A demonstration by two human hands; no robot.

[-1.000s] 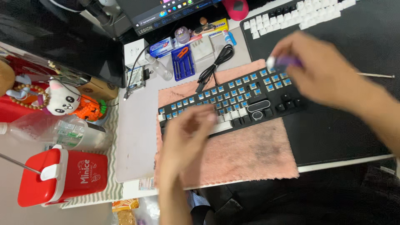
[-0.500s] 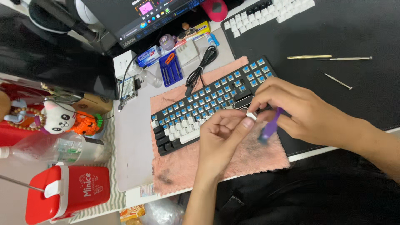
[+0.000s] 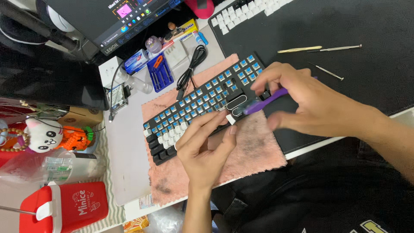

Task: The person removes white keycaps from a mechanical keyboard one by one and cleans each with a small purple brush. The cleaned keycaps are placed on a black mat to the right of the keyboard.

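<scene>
Black desk mat (image 3: 366,26) fills upper right. Pink cloth (image 3: 254,151) at center, w/ keyboard (image 3: 194,108) lying diagonally on it. Right hand (image 3: 310,103) center-right, clamped on purple keycap puller (image 3: 263,103). Left hand (image 3: 207,146) center-bottom, fingers pinching small white keycap (image 3: 230,119) at keyboard's near edge.

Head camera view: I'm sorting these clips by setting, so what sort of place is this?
Most likely a home desk used for keyboard repair. A laptop screen stands at the back, a mechanical keyboard with most keycaps off lies on a pink cloth, and loose white keycaps and thin metal tools sit on a black mat.
</scene>
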